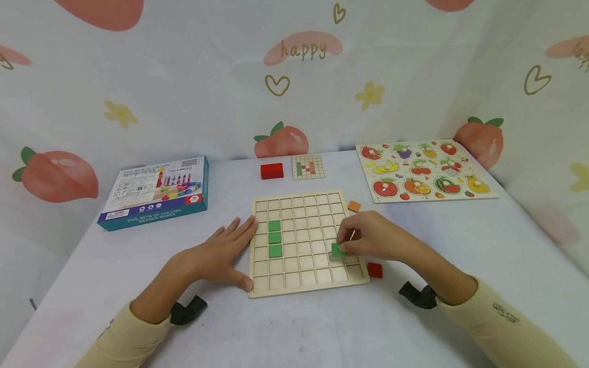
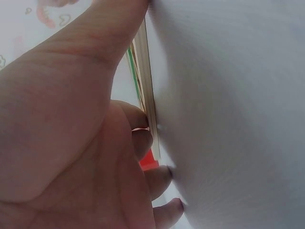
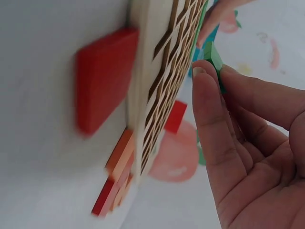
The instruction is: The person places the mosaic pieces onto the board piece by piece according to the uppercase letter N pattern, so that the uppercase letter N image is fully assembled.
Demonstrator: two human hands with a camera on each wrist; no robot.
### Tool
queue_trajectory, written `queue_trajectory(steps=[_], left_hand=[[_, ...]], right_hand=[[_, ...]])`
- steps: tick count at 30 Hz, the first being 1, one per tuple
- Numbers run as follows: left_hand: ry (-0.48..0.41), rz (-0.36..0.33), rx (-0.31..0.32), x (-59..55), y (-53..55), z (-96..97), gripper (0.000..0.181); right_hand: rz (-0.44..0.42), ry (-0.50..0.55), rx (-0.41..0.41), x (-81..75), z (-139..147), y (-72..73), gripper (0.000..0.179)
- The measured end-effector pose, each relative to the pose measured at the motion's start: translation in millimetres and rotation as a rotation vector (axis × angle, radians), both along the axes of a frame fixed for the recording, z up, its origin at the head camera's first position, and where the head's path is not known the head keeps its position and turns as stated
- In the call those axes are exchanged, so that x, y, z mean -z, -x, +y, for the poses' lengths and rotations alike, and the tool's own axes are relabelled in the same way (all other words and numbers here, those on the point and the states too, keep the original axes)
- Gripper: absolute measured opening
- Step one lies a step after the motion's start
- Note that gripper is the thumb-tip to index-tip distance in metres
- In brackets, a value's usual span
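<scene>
A wooden grid board (image 1: 301, 283) lies flat in the middle of the table, with three green tiles (image 1: 274, 237) stacked down one column near its left side. My right hand (image 1: 375, 236) pinches another green tile (image 1: 337, 250) between thumb and finger, over the board's right part. In the right wrist view that green tile (image 3: 213, 56) sits tilted at the fingertips, above the grid. My left hand (image 1: 216, 258) rests with spread fingers along the board's left edge, its thumb at the near left corner. Seen from the left wrist, the fingers (image 2: 159, 183) reach past the board's side.
Loose tiles lie right of the board: a red tile (image 1: 375, 270) and an orange tile (image 1: 354, 206). Behind stand a red block (image 1: 272, 171) and a small pattern card (image 1: 308, 167). A bead-set box (image 1: 154, 191) is at the left, a fruit puzzle (image 1: 423, 171) at the right.
</scene>
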State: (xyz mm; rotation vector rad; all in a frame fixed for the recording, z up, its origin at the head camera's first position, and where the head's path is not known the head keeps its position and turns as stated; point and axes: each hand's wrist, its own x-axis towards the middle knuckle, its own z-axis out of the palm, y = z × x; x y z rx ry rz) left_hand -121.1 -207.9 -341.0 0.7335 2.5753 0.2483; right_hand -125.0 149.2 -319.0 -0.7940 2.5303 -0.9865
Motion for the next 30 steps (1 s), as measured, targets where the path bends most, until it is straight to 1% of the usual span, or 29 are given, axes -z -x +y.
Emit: queue_trajectory(steps=[6, 10, 16, 21, 25, 30], left_hand=[[0.001, 0.004, 0.001, -0.2, -0.2, 1.0, 0.133], [0.001, 0.002, -0.003, 0.1, -0.2, 1.6, 0.133], [0.001, -0.003, -0.008, -0.3, -0.4, 1.2, 0.133], [-0.012, -0.011, -0.009, 0.2, -0.7, 0.5, 0.132], [-0.010, -0.008, -0.009, 0.3, -0.6, -0.1, 0.131], [-0.013, -0.001, -0.003, 0.5, -0.4, -1.5, 0.131]], right_hand=[[-0.032, 0.031, -0.017, 1.9, -24, -1.2, 0.011], [-0.042, 0.026, -0.036, 3.6, -42, -2.2, 0.013], [0.016, -0.006, -0.093, 3.1, -73, -1.9, 0.015], [0.031, -0.035, -0.139, 5.9, -96, -2.4, 0.018], [0.070, -0.056, -0.172, 8.4, -110, -3.2, 0.019], [0.102, -0.084, -0.193, 7.2, -120, -3.9, 0.018]])
